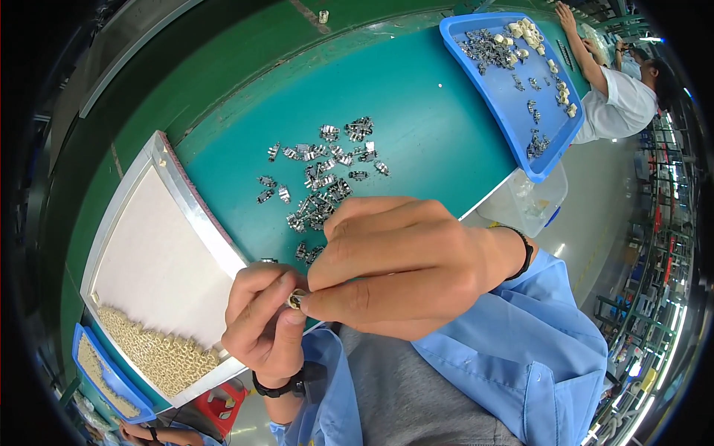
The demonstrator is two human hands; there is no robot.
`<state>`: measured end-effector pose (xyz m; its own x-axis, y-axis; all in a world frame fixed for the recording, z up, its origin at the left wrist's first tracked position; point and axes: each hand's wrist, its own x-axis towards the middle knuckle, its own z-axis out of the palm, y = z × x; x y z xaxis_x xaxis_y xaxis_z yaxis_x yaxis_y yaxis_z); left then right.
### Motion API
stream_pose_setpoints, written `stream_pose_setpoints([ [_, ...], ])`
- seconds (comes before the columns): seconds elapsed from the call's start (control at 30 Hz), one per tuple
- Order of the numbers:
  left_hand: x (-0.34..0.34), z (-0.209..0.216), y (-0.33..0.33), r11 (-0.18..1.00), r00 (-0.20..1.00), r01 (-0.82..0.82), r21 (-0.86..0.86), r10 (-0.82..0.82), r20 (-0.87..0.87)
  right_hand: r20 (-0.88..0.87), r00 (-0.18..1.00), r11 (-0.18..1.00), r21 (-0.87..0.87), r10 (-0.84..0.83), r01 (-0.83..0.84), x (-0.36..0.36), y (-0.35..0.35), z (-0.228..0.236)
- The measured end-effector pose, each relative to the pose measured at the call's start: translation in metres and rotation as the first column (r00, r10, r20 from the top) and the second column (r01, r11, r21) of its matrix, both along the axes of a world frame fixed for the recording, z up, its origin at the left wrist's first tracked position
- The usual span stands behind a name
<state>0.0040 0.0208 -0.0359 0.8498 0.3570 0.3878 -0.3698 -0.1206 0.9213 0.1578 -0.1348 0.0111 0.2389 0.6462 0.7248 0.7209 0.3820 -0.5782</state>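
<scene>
In front of my body, both hands meet at a small cream ring-shaped part (295,300) with something metallic showing inside it. My left hand (260,327) pinches the ring between thumb and fingers. From the right, my right hand (409,267) reaches over with its fingertips closed at the ring; whatever they grip is hidden. Just beyond my hands, loose silvery metal clips (320,204) lie scattered on the green tabletop (416,97), some partly covered by my right hand.
At left stands a metal-framed white tray (167,238) with many cream rings (152,349) heaped at its near end. A smaller blue tray (79,343) is beside it. Far right, a blue tray (498,111) carries clips and cream parts. Another person (621,100) works beyond it.
</scene>
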Motion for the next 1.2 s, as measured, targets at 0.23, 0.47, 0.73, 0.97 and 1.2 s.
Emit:
stream_pose_setpoints([
  [0.23, -0.003, 0.003, 0.008, 0.992, 0.991, 0.118, -0.042, -0.12, -0.053, -0.174, 0.983, 0.981, -0.171, 0.065, -0.095, 0.003, -0.011, 0.012],
  [0.47, -0.001, 0.002, 0.003, 0.981, 0.985, 0.165, -0.105, -0.169, -0.027, -0.177, 0.982, 0.973, -0.205, 0.07, -0.107, 0.0, -0.014, 0.011],
  [0.73, 0.009, 0.006, 0.01, 0.965, 0.935, 0.103, -0.243, -0.177, -0.307, -0.232, 0.973, 0.982, -0.175, 0.025, -0.067, 0.003, -0.016, -0.019],
  [0.97, 0.103, 0.022, 0.07, 0.999, 0.873, 0.036, 0.03, -0.017, -0.487, 0.276, 0.844, 0.668, -0.518, -0.46, 0.534, 0.063, -0.054, -0.069],
  [1.2, 0.283, -0.042, 0.111, 0.927, 0.951, 0.091, 0.363, 0.027, -0.307, 0.244, 0.87, 0.79, -0.367, -0.428, 0.492, 0.072, -0.055, -0.1],
])
